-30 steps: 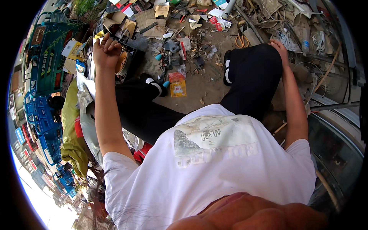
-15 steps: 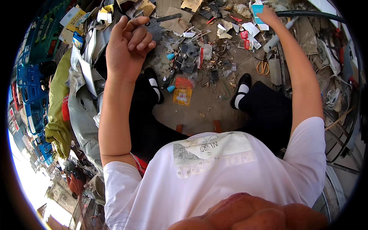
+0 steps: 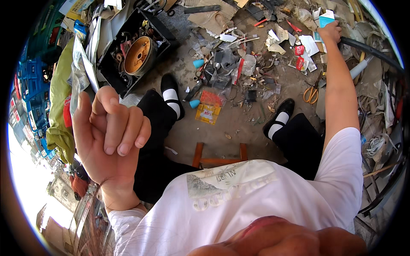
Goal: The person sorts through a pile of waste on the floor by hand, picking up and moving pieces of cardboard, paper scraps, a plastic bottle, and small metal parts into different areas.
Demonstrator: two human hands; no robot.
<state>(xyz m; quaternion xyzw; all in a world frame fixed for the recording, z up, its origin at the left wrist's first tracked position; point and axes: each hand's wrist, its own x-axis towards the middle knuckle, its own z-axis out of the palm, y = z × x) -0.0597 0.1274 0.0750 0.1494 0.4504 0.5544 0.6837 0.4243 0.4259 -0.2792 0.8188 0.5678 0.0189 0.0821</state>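
My left hand (image 3: pixel 112 134) is raised at the left, palm up. Its fingers are loosely bent and apart, with nothing in them. Below it stands a black bin (image 3: pixel 156 49) of metal parts, with a round orange-brown metal piece (image 3: pixel 139 55) on top. At the far right, my outstretched right hand (image 3: pixel 329 32) is closed at a small teal-and-white box (image 3: pixel 326 19); part of the box is hidden behind the hand, and the fingertips hardly show. A thick black hose (image 3: pixel 370 52) runs up to the right wrist.
Scraps litter the ground between my feet: a yellow wrapper (image 3: pixel 207 113), blue caps (image 3: pixel 198 63), red-and-white packaging (image 3: pixel 301 64) and orange-handled scissors (image 3: pixel 311 94). Blue crates (image 3: pixel 36 96) and a green cloth (image 3: pixel 60 94) line the left side. A wooden stool edge (image 3: pixel 220 161) shows beneath me.
My left hand has come down and nearer, uncovering the black bin. My right hand stays at the teal-and-white box. The whole view has shifted, with the ground items now farther right.
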